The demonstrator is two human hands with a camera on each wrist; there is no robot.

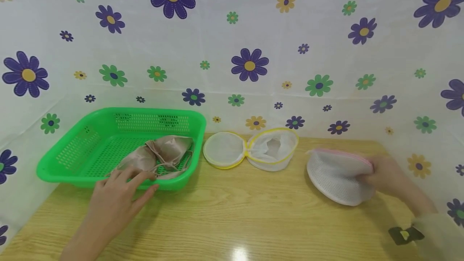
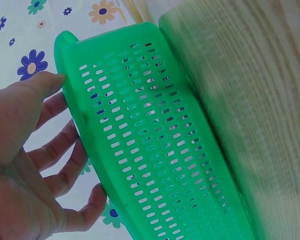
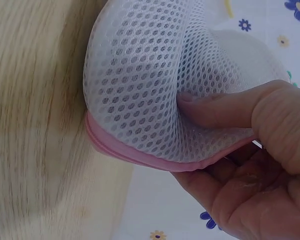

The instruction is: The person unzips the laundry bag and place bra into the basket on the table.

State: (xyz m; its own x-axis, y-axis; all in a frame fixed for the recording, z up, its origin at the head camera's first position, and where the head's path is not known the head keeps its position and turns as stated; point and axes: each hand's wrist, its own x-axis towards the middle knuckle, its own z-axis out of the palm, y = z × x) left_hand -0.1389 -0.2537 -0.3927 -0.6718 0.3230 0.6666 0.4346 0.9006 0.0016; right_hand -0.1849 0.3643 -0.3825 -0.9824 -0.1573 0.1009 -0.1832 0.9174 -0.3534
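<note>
A satin, beige bra (image 1: 164,152) lies in the right part of a green plastic basket (image 1: 123,111), its straps loose around it. My left hand (image 1: 117,200) rests at the basket's near rim with fingers loosely bent; the left wrist view has the thumb and fingertips by the rim (image 2: 82,125). At the right, my right hand (image 1: 386,176) pinches a white mesh laundry bag (image 1: 337,176) by its pink-edged side. In the right wrist view the thumb dents the mesh (image 3: 135,75), with the other fingers behind the pink edging (image 3: 140,159).
A second mesh bag (image 1: 273,166), trimmed in yellow, stands unzipped at the table's back, its round lid (image 1: 224,150) folded out to the left. A flower-patterned white sheet (image 1: 217,43) hangs behind and beside the wooden table (image 1: 232,216).
</note>
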